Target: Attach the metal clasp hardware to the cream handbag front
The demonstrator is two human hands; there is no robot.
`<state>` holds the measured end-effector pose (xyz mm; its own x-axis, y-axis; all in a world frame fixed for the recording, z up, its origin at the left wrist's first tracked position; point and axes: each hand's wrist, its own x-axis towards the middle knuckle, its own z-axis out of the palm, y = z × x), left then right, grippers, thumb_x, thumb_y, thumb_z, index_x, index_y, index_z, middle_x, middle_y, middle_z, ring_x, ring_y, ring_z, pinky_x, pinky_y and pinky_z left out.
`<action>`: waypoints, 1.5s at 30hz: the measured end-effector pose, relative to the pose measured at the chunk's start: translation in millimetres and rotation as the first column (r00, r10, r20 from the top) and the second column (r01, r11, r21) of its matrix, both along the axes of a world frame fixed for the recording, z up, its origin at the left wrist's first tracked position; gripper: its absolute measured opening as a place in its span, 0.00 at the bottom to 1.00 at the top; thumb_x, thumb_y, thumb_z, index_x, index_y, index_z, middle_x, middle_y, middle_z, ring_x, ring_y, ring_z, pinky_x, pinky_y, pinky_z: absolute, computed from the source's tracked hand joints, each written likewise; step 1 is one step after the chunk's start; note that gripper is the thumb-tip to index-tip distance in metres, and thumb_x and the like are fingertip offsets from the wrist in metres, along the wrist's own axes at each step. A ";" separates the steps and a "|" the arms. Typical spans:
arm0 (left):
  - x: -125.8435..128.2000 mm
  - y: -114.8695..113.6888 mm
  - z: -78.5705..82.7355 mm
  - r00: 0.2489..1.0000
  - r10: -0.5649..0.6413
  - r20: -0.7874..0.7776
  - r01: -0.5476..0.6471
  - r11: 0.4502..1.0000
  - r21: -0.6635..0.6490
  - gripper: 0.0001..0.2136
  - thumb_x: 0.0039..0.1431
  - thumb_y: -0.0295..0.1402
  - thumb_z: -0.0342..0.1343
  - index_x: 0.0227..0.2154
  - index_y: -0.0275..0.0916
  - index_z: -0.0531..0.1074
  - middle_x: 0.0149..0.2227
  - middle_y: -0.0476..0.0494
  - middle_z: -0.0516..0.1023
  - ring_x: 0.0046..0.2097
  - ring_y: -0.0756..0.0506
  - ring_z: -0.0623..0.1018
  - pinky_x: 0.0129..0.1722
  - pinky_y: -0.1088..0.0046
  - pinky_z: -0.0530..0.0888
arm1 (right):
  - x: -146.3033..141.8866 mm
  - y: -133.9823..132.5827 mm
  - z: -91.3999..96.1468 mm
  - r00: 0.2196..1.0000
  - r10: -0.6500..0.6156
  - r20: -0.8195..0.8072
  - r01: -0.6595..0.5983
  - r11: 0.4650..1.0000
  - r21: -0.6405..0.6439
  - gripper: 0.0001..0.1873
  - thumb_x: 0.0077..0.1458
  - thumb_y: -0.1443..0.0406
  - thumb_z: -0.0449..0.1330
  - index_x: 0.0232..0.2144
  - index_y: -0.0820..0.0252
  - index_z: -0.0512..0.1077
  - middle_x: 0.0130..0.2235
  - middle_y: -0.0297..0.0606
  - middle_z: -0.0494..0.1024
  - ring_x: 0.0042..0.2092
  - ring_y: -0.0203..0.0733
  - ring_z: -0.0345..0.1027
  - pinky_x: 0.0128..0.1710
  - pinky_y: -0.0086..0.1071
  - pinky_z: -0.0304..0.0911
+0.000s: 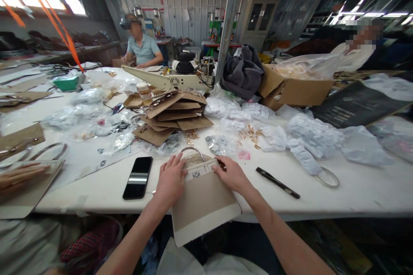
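Forearms bare; pale garment (loose, creased, partly in view)

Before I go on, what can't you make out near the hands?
All in the head view:
- Brown panel: far side hidden by its near face.
- Right hand: some fingertips hidden behind that panel.
- White strip: marks too small to read.
- Far-left panel: cut off by the left edge.

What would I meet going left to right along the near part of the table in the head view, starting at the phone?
Phone → left hand → brown panel → right hand → dark pen-like stick → thin loop.
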<state>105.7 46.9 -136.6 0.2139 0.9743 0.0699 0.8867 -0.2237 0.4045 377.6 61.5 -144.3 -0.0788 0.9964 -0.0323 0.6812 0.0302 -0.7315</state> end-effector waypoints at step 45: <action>41.3 -14.5 -60.5 0.984 -0.093 -0.155 0.136 0.946 0.295 0.28 0.77 0.40 0.47 0.75 0.39 0.58 0.75 0.32 0.67 0.75 0.34 0.67 0.70 0.46 0.67 | -20.9 -3.7 -12.1 0.976 -0.023 -0.218 0.047 0.993 0.107 0.19 0.59 0.66 0.71 0.53 0.56 0.83 0.49 0.42 0.81 0.47 0.48 0.76 0.51 0.39 0.71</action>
<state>147.0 32.4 -197.1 0.3512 0.8797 0.3205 0.8899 -0.4201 0.1777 356.7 57.8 -156.4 -0.0368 0.9950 0.0928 0.5094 0.0986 -0.8549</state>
